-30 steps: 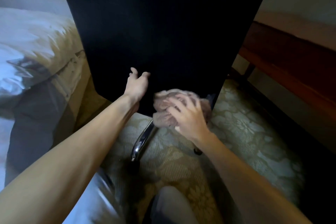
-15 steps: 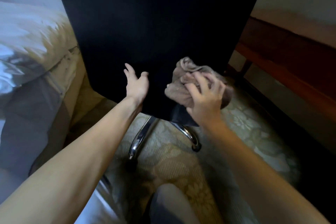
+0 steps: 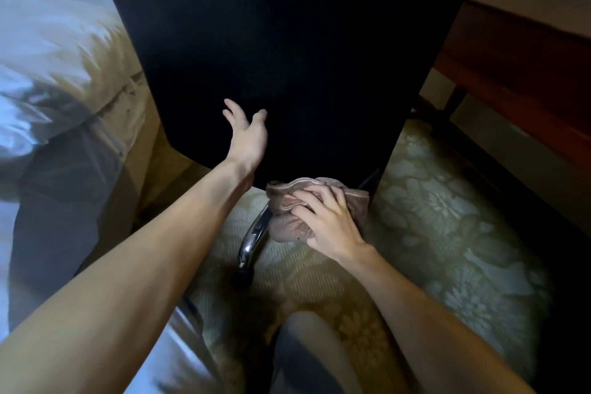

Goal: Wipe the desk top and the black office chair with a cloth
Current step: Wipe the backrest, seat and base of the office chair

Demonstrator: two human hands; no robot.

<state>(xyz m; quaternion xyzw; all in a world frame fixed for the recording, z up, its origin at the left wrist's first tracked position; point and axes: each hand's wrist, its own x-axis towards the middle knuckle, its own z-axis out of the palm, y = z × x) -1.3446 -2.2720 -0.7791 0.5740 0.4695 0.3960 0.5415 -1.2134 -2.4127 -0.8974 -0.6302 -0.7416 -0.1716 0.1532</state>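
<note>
Cloth (image 3: 286, 201) in right hand (image 3: 329, 221) grip at black chair (image 3: 287, 41) edge; left hand (image 3: 248, 137) grip wide.

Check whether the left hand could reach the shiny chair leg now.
Probably yes. The left hand is open and empty against the black chair, and the chrome leg lies bare just below; only the cloth in the right hand crowds its top.

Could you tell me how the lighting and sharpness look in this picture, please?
Head view: the black office chair back is underexposed, showing no texture; the white bedding on the left is motion-blurred; the right hand and bunched pinkish-brown cloth are sharp.
</note>
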